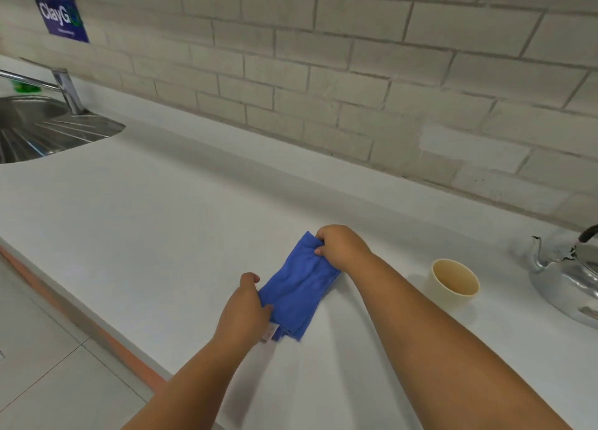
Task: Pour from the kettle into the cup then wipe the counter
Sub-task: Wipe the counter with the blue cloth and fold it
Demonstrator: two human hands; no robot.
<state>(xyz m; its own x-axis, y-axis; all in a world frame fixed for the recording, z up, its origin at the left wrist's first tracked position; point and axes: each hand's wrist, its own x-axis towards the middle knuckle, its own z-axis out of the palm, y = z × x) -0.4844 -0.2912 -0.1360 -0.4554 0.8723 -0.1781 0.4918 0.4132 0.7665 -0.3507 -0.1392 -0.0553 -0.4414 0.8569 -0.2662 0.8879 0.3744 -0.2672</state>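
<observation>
From my head view, my left hand (244, 306) pinches the near end of the folded blue cloth (299, 284) on the white counter (161, 219); my right hand (339, 246) grips its far end. The cup (454, 284) stands right of it, beside the kettle (569, 280).

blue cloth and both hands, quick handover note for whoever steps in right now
Left hand: pinching the near end of the blue cloth.
Right hand: gripping its far end.
The cloth lies folded on the white counter. The cup stands upright to the right, the kettle beyond it at the frame edge.
Done: kettle is set down; whether it was poured cannot be told.
Left: wipe the counter.
</observation>
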